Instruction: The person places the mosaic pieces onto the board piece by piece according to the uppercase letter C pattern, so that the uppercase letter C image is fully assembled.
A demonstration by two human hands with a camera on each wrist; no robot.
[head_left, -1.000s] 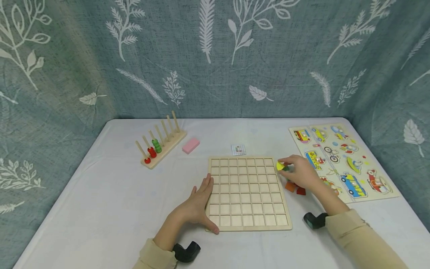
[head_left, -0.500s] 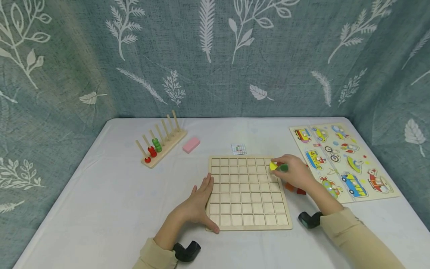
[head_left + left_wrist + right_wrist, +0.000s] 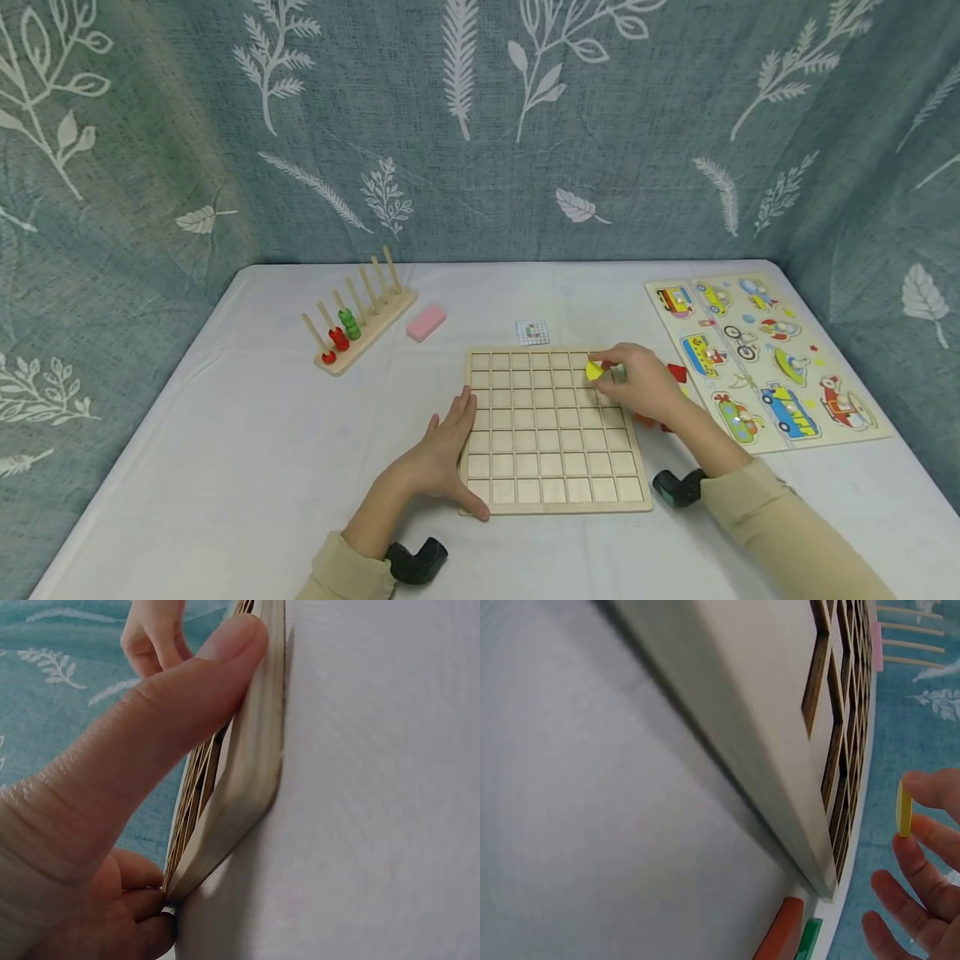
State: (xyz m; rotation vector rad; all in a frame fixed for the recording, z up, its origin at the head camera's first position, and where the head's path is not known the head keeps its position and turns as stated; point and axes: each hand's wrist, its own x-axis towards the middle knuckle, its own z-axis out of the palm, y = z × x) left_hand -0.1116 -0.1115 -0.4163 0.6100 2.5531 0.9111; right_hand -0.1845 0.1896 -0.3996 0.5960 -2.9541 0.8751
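Observation:
A wooden grid board [image 3: 553, 507] with square cells lies flat on the white-covered table. My left hand [image 3: 435, 460] rests spread along its left edge, fingers straight; in the left wrist view the thumb [image 3: 169, 712] lies over the board's front edge. Above the board's upper right cells, my right hand [image 3: 643, 385] pinches a yellow tile [image 3: 593, 370] between thumb and fingers. The right wrist view shows this yellow tile [image 3: 904, 808] edge-on, the lower fingers loosely bent beneath it. Right of the board lie a red tile [image 3: 677, 372] and an orange tile [image 3: 643, 420], partly hidden by the hand.
A green tile [image 3: 808, 939] lies by the board. Behind it is a small grid-printed card [image 3: 533, 333]. Further left are a pink block [image 3: 426, 323] and a peg rack [image 3: 375, 331] with red and green beads. A vehicle puzzle board [image 3: 813, 375] lies at the right.
My right hand has moved left with the yellow tile, from beside the board to over its upper right cells. The red tile behind it has come into view. My left hand stays put.

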